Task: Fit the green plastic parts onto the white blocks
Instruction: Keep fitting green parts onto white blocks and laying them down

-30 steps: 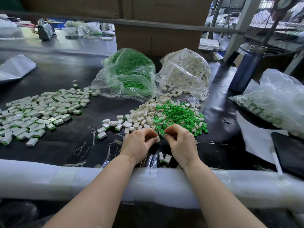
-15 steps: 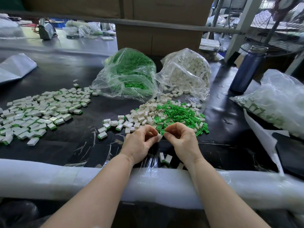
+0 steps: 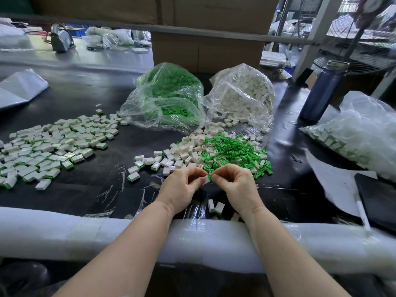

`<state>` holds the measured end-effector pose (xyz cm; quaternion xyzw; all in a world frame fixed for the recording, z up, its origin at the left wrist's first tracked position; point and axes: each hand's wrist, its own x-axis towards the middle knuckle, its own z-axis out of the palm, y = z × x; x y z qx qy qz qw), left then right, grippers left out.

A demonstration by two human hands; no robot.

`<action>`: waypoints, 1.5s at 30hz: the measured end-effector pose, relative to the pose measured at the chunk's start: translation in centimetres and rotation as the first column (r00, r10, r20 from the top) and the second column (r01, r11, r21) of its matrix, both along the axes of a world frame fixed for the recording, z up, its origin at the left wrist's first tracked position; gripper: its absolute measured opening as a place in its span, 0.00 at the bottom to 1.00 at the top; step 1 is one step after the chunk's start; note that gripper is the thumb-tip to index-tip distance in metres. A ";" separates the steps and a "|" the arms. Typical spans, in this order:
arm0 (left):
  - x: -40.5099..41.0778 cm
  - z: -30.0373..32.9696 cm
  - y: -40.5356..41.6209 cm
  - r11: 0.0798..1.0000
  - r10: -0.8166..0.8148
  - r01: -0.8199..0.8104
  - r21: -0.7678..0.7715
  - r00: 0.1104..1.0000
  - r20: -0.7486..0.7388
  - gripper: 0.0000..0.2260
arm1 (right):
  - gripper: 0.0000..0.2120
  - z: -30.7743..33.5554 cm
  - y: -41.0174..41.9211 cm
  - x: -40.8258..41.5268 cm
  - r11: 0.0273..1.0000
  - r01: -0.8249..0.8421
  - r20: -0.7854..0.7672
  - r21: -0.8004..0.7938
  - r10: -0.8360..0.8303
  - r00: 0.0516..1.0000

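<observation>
Our left hand (image 3: pixel 182 185) pinches a small white block (image 3: pixel 206 180) between thumb and curled fingers, while our right hand (image 3: pixel 234 183), fingers curled, pinches a green part (image 3: pixel 210 172) at the block's upper edge; whether it is seated we cannot tell. Both hands hover just above a black table (image 3: pixel 90 189) whose near edge is wrapped in white foam (image 3: pixel 64 230). Behind the hands lies a mixed pile of loose white blocks (image 3: pixel 186 153) and green parts (image 3: pixel 231 151); finished blocks (image 3: pixel 53 144) spread far left. Two clear bags (image 3: pixel 167 97) sit before cardboard boxes (image 3: pixel 205 48), a blue bottle (image 3: pixel 321 91) at right. Since half a second ago, our hands have barely shifted; the block now shows more clearly between them.
</observation>
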<state>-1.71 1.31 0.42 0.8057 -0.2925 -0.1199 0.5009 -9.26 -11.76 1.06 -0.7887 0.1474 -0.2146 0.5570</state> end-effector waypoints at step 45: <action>-0.6 0.7 0.0 0.994 -0.108 0.107 -0.024 0.993 -0.051 0.07 | 0.12 0.3 0.1 -0.3 0.985 -0.109 -0.055 0.132 0.117 0.992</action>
